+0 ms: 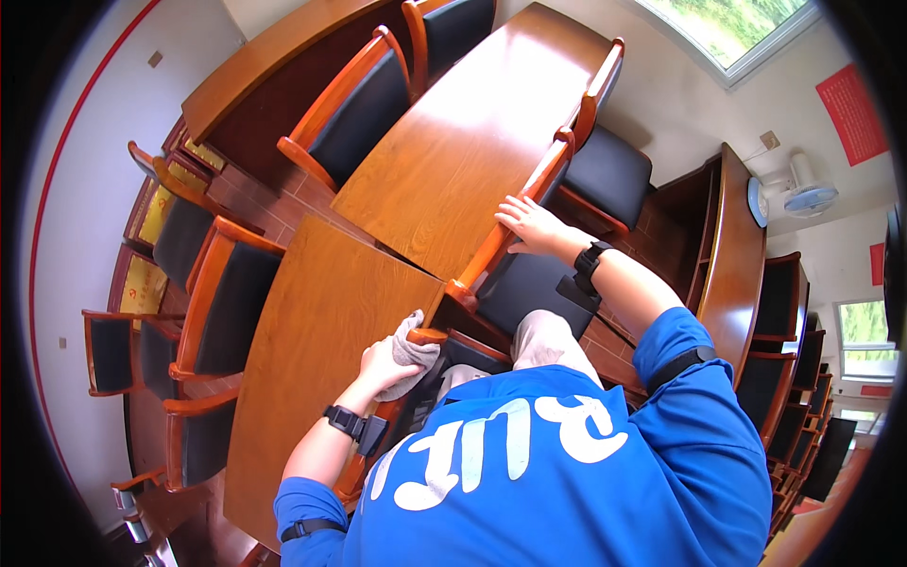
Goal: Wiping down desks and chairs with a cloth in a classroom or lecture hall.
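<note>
My left hand [386,367] grips a grey cloth [414,354], which is wrapped around the end of a wooden chair back's top rail [428,336] beside the table edge. Up and to the right, my right hand [533,225] rests with spread fingers on the wooden top rail [489,254] of another chair, holding nothing. That chair's black padded seat [533,289] lies below my right hand. Two wooden tabletops meet in front of me, one at the upper middle [453,163] and one at the lower left [319,319]. My left fingers are partly hidden by the cloth.
Chairs with black padding [230,312] line the tables' far side. Another black seat [608,177] stands beyond my right hand. A wooden cabinet [737,248] is at the right, with a fan [810,198] near it. Framed plaques [145,280] lean by the left wall.
</note>
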